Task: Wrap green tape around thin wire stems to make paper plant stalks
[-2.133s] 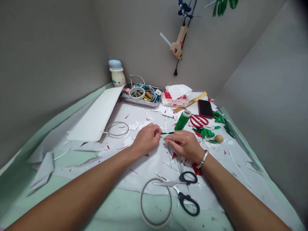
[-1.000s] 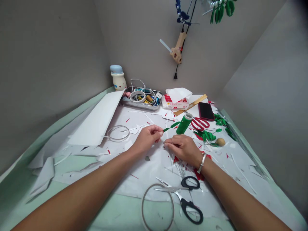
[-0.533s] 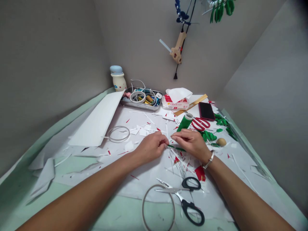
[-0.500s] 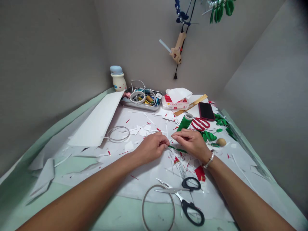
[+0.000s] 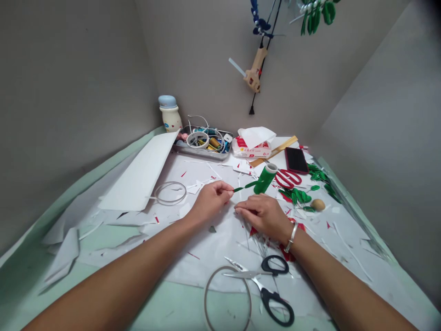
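My left hand [image 5: 214, 198] is closed in a pinch on one end of a thin green strip [image 5: 249, 185] made of slim leaf-like sections. Its free end points right, across the front of a green thread spool [image 5: 265, 179] standing upright. Lower and to the right, my right hand [image 5: 264, 216] is low over the paper scraps with its fingers drawn together; whatever they hold, if anything, is hidden. Thin wires [image 5: 263, 246] lie beneath and in front of that hand. Black-handled scissors [image 5: 257, 278] rest with blades apart, partly over a large ring [image 5: 206, 299].
Red-handled scissors [image 5: 288, 179], green leaf pieces [image 5: 300, 196], a round tan ball [image 5: 317, 204] and a phone [image 5: 296, 160] lie at right. Behind are a tissue pack [image 5: 251, 149], a metal tray [image 5: 217, 155] and a jar [image 5: 170, 118]. A glue gun [image 5: 254, 73] hangs above.
My left hand has moved slightly up and left, lifting the green strip off the scraps. My right hand has shifted down and left, apart from the strip.
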Tool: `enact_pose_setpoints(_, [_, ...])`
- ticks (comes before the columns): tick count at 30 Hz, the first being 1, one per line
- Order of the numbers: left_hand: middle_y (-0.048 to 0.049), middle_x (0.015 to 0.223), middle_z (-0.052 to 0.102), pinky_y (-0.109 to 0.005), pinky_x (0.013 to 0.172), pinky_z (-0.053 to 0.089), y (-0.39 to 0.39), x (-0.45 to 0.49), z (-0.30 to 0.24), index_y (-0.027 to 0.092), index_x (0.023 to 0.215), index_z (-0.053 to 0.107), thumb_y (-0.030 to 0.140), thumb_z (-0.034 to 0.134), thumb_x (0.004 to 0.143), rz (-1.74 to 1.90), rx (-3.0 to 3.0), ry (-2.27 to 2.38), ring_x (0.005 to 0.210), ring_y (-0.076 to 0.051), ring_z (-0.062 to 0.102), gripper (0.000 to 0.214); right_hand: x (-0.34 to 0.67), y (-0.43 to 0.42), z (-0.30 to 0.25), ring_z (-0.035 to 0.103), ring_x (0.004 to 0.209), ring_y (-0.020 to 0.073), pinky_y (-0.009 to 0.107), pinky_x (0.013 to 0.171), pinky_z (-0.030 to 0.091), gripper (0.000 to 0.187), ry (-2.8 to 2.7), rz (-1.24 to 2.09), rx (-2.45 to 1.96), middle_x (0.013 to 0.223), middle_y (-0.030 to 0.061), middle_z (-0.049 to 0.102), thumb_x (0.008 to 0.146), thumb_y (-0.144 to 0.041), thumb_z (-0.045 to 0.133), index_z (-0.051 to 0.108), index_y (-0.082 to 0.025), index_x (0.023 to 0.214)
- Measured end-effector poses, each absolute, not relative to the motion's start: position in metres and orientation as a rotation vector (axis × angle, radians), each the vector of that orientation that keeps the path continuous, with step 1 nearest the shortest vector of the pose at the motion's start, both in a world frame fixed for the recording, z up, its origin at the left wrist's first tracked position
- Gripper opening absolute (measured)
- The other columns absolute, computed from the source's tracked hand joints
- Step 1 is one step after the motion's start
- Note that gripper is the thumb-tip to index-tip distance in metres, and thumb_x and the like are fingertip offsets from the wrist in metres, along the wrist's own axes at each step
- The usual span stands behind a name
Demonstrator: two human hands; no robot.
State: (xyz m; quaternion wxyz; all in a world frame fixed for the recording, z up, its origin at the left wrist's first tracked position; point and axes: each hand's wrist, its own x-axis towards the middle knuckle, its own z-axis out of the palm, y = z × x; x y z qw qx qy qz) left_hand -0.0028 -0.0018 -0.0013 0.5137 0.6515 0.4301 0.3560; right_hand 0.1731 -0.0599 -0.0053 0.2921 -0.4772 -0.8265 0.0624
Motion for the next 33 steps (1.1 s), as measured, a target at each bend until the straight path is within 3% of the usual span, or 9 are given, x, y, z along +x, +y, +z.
enact_pose_setpoints(5, [-0.0033, 0.08, 0.063, -0.027, 0.066, 0.042, -0.006, -0.004, 0.0, 0.017, 0.079, 0.064, 0.02, 0.051, 0.076, 0.847, 2.069, 1.259, 0.07, -0.015, 0.056, 0.014, 0.179, -0.059, -0.001, 0.054, 0.064, 0.0138, 0.028, 0.065, 0.035, 0.017, -2.212, 0.06, -1.252, 0.064, 0.0014, 0.062, 0.088, -0.028, 0.056, 0.073, -0.024, 0.088])
enact_pose_setpoints(11, [-0.0027, 0.079, 0.062, -0.025, 0.066, 0.041, -0.014, -0.002, 0.004, 0.017, 0.079, 0.066, 0.015, 0.051, 0.076, 0.65, 2.276, 1.041, 0.072, -0.015, 0.055, 0.015, 0.19, -0.054, 0.004, 0.052, 0.063, 0.0141, 0.027, 0.063, 0.037, 0.017, -2.064, 0.162, -1.251, 0.062, 0.0011, 0.061, 0.087, -0.029, 0.058, 0.074, -0.022, 0.085])
enact_pose_setpoints(24, [0.0018, 0.068, 0.06, -0.02, 0.058, 0.038, -0.005, -0.003, 0.006, 0.015, 0.082, 0.063, 0.025, 0.06, 0.076, 0.501, 1.649, 0.75, 0.061, -0.009, 0.052, 0.012, 0.203, -0.046, -0.002, 0.063, 0.074, 0.0169, 0.027, 0.068, 0.047, 0.022, -1.7, 0.78, -1.364, 0.08, 0.002, 0.071, 0.081, -0.037, 0.061, 0.073, -0.019, 0.082])
enact_pose_setpoints(30, [0.0019, 0.064, 0.058, -0.021, 0.058, 0.039, -0.002, -0.003, 0.003, 0.015, 0.084, 0.062, 0.028, 0.063, 0.074, 0.72, 1.471, 0.83, 0.058, -0.009, 0.053, 0.016, 0.191, -0.052, -0.008, 0.064, 0.074, 0.0161, 0.027, 0.069, 0.047, 0.019, -1.951, 0.537, -1.327, 0.083, 0.0026, 0.073, 0.085, -0.027, 0.056, 0.074, -0.022, 0.086])
enact_pose_setpoints(33, [0.0008, 0.067, 0.06, -0.022, 0.058, 0.04, 0.0, -0.003, 0.001, 0.015, 0.085, 0.062, 0.029, 0.062, 0.074, 0.804, 1.515, 0.947, 0.059, -0.01, 0.054, 0.018, 0.183, -0.057, -0.006, 0.06, 0.07, 0.0142, 0.027, 0.069, 0.042, 0.017, -2.155, 0.359, -1.261, 0.075, 0.0015, 0.07, 0.086, -0.024, 0.056, 0.073, -0.023, 0.086])
